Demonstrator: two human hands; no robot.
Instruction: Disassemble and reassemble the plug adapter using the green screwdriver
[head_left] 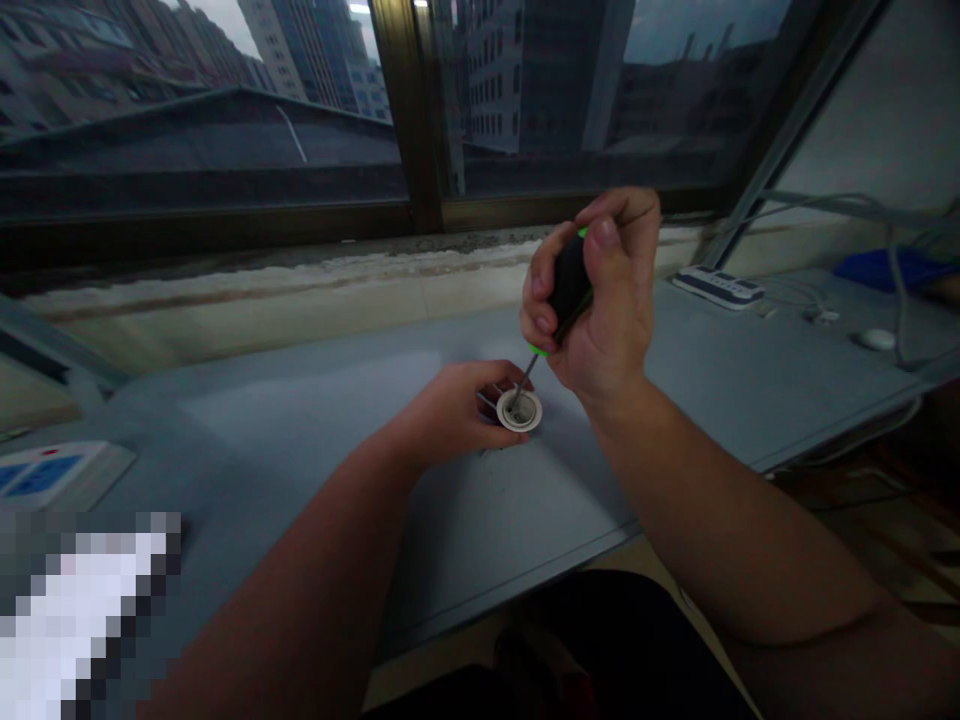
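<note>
My right hand [622,310] is wrapped round the black and green handle of a screwdriver [571,280]. The screwdriver slants down to the left, and its thin shaft ends inside a small round fitting [533,418] with a white rim and a greyish recessed middle. Thumb and fingers of my left hand [454,410] grip this fitting from the left, holding it just over the table. Thin metal prongs or wires show beside it, between my fingers. What the screwdriver's tip touches is too small to make out.
The grey table [300,420] runs along a wall below a window. At the left lie a white box with blue panels [52,475] and a blurred-out bright object [90,610]. To the right are a power strip [718,286], cables, a white round object [876,340] and a blue item [892,266].
</note>
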